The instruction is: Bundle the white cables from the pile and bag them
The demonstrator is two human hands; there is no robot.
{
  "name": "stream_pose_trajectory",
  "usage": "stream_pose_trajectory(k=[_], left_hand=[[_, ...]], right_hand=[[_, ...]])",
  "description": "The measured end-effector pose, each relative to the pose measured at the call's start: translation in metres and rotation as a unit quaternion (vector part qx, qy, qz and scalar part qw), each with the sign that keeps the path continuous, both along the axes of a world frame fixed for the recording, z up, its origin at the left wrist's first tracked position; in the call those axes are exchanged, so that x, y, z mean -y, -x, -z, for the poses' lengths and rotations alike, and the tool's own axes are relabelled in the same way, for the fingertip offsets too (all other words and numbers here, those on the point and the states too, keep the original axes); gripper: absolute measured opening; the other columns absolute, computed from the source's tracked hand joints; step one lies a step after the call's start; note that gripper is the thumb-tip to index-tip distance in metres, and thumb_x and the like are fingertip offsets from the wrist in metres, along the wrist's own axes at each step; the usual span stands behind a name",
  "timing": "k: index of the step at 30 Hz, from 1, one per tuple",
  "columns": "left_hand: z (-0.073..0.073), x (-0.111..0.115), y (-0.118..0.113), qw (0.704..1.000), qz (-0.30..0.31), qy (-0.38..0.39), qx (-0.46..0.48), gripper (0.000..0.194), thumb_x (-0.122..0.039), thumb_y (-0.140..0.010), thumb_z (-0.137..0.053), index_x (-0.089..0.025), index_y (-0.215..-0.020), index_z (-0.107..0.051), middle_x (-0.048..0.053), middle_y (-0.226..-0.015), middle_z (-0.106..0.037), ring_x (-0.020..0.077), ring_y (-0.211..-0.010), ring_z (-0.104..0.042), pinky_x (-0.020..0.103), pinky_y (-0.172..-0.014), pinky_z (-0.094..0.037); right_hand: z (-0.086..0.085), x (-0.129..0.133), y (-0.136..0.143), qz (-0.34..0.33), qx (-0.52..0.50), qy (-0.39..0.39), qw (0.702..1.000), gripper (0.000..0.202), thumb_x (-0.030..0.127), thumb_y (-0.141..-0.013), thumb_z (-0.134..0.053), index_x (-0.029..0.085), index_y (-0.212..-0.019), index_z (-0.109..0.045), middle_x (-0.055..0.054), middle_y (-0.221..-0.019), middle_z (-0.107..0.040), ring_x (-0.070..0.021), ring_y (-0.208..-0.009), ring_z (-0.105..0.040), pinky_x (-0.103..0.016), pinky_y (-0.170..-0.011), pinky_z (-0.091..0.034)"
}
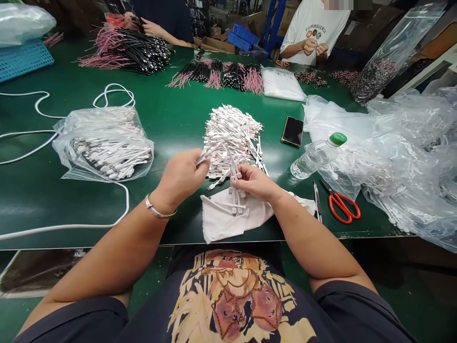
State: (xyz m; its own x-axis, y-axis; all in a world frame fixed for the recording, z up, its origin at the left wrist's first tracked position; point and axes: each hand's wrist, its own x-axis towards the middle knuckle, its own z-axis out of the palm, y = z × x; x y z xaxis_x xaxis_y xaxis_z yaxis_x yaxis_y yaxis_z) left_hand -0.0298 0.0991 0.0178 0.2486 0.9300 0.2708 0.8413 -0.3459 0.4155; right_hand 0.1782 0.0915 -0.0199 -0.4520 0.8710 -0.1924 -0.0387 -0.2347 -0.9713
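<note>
My left hand (185, 175), with a bracelet at the wrist, is closed around the ends of some short white USB cables (204, 157). Opposite it, my right hand (255, 182) pinches several more white cables (233, 170), whose plugs hang down below the fingers. Just beyond both hands lies a large heap of the same cables (230, 125) on the green table. Under my right hand a white cloth (217, 224) is spread near the table edge, with a few cables lying on it.
At left sits a clear bag of white cables (110, 143) beside a long white cord (123, 209). To the right are a phone (293, 131), a bottle (314, 156), tweezers (317, 202), red-handled scissors (342, 207) and plastic bags (403, 157). Two people work across the table, near black-and-pink wire bundles (132, 50).
</note>
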Motion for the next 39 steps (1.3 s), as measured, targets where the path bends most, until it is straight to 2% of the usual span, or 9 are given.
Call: stream_pose_trajectory(k=[5, 11, 14, 17, 20, 25, 31, 35, 39], left_hand=[[0.013, 0.008, -0.014, 0.949, 0.105, 0.216, 0.203, 0.030, -0.041, -0.086, -0.044, -0.017, -0.072, -0.054, -0.001, -0.066, -0.052, 0.0127, -0.062, -0.047, 0.025, -0.056, -0.037], [0.031, 0.022, -0.042, 0.837, 0.074, 0.321, 0.437, 0.032, -0.047, -0.086, -0.047, -0.018, -0.094, -0.057, 0.004, -0.085, -0.061, 0.0147, -0.075, -0.055, 0.026, -0.064, -0.047], [0.034, 0.026, -0.049, 0.782, 0.099, 0.334, 0.516, 0.033, -0.043, -0.088, -0.048, -0.017, -0.105, -0.058, 0.006, -0.097, -0.064, 0.0167, -0.090, -0.058, 0.030, -0.080, -0.048], [0.037, 0.026, -0.052, 0.770, 0.107, 0.295, 0.555, 0.030, -0.038, -0.087, -0.053, -0.019, -0.110, -0.058, 0.005, -0.107, -0.064, 0.0160, -0.106, -0.056, 0.030, -0.096, -0.041], [0.040, 0.025, -0.053, 0.758, 0.100, 0.280, 0.581, 0.031, -0.037, -0.086, -0.055, -0.021, -0.113, -0.056, 0.004, -0.113, -0.063, 0.0156, -0.114, -0.053, 0.031, -0.103, -0.035], [0.043, 0.024, -0.053, 0.724, 0.070, 0.288, 0.623, 0.035, -0.039, -0.086, -0.055, -0.019, -0.114, -0.055, 0.007, -0.113, -0.064, 0.0167, -0.108, -0.058, 0.031, -0.097, -0.041], [0.038, 0.021, -0.044, 0.743, 0.032, 0.247, 0.621, 0.033, -0.043, -0.083, -0.057, -0.018, -0.104, -0.060, 0.007, -0.106, -0.067, 0.0181, -0.099, -0.062, 0.032, -0.087, -0.047], [0.031, 0.020, -0.037, 0.765, 0.027, 0.229, 0.602, 0.033, -0.044, -0.083, -0.058, -0.016, -0.099, -0.063, 0.008, -0.101, -0.067, 0.0174, -0.096, -0.062, 0.031, -0.087, -0.047], [0.024, 0.015, -0.032, 0.721, 0.015, 0.223, 0.656, 0.030, -0.041, -0.081, -0.062, -0.017, -0.098, -0.058, 0.005, -0.091, -0.067, 0.0155, -0.085, -0.063, 0.032, -0.081, -0.051]], right_hand=[[-0.001, 0.000, -0.002, 0.012, -0.014, -0.032, 0.999, 0.030, 0.030, -0.068, -0.073, 0.018, -0.089, -0.056, 0.001, -0.079, -0.060, -0.0126, -0.069, -0.060, -0.026, -0.064, -0.048], [0.001, 0.001, 0.001, 0.073, 0.051, -0.144, 0.986, 0.026, 0.034, -0.074, -0.066, 0.017, -0.093, -0.060, -0.002, -0.085, -0.063, -0.0141, -0.074, -0.056, -0.028, -0.068, -0.046], [-0.002, 0.007, 0.007, 0.111, 0.164, -0.247, 0.949, 0.019, 0.030, -0.081, -0.059, 0.018, -0.095, -0.063, -0.004, -0.087, -0.064, -0.0178, -0.081, -0.057, -0.032, -0.077, -0.045], [-0.005, 0.015, 0.015, 0.108, 0.263, -0.357, 0.890, 0.023, 0.023, -0.087, -0.049, 0.019, -0.104, -0.064, -0.008, -0.098, -0.065, -0.0220, -0.094, -0.056, -0.037, -0.089, -0.043], [-0.006, 0.021, 0.020, 0.090, 0.275, -0.421, 0.860, 0.034, 0.017, -0.089, -0.042, 0.017, -0.120, -0.057, -0.014, -0.116, -0.060, -0.0236, -0.112, -0.052, -0.040, -0.100, -0.038], [-0.003, 0.023, 0.023, 0.071, 0.241, -0.451, 0.856, 0.036, 0.017, -0.089, -0.045, 0.020, -0.125, -0.054, -0.013, -0.123, -0.056, -0.0220, -0.120, -0.048, -0.041, -0.103, -0.038], [-0.011, 0.023, 0.009, 0.107, 0.223, -0.398, 0.883, 0.019, 0.029, -0.087, -0.054, 0.023, -0.102, -0.065, -0.009, -0.109, -0.062, -0.0226, -0.105, -0.054, -0.037, -0.080, -0.049], [-0.017, 0.018, -0.010, -0.047, 0.287, -0.329, 0.898, 0.027, 0.043, -0.075, -0.069, 0.019, -0.086, -0.065, -0.004, -0.078, -0.062, -0.0168, -0.072, -0.055, -0.030, -0.065, -0.043], [-0.016, 0.018, -0.012, -0.169, 0.351, -0.275, 0.879, 0.028, 0.041, -0.070, -0.072, 0.019, -0.085, -0.063, 0.000, -0.072, -0.060, -0.0132, -0.063, -0.050, -0.025, -0.057, -0.035]])
